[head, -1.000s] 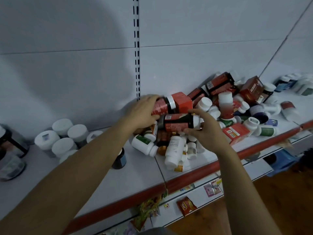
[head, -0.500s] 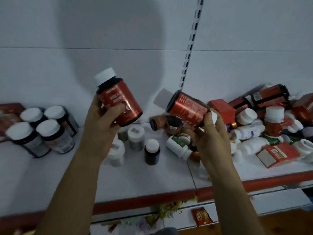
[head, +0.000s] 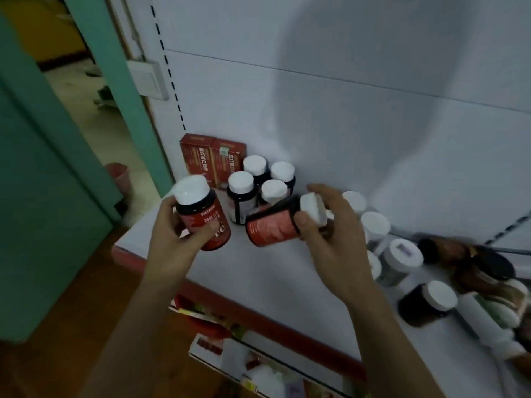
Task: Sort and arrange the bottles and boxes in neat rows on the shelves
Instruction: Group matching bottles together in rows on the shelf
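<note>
My left hand point(head: 172, 239) grips an upright red-labelled bottle point(head: 201, 214) with a white cap, just above the left end of the white shelf point(head: 258, 271). A second red-labelled bottle point(head: 273, 226), tilted on its side, is held by my right hand point(head: 330, 239) at its white cap end. Behind both stand several dark bottles with white caps point(head: 253, 179) in a tight group, next to two red boxes point(head: 212, 160) upright against the back wall.
More white-capped bottles point(head: 399, 261) stand to the right, with a dark jar point(head: 428, 303) and a heap of lying bottles point(head: 488, 282) at the far right. The shelf has a red front edge point(head: 258, 317). A lower shelf point(head: 258, 369) holds packets. A green door point(head: 43, 168) is at left.
The view has swung left, from the jumbled heap to the shelf's left end. Both hands carried their red-labelled bottles over and lowered them in front of the standing group.
</note>
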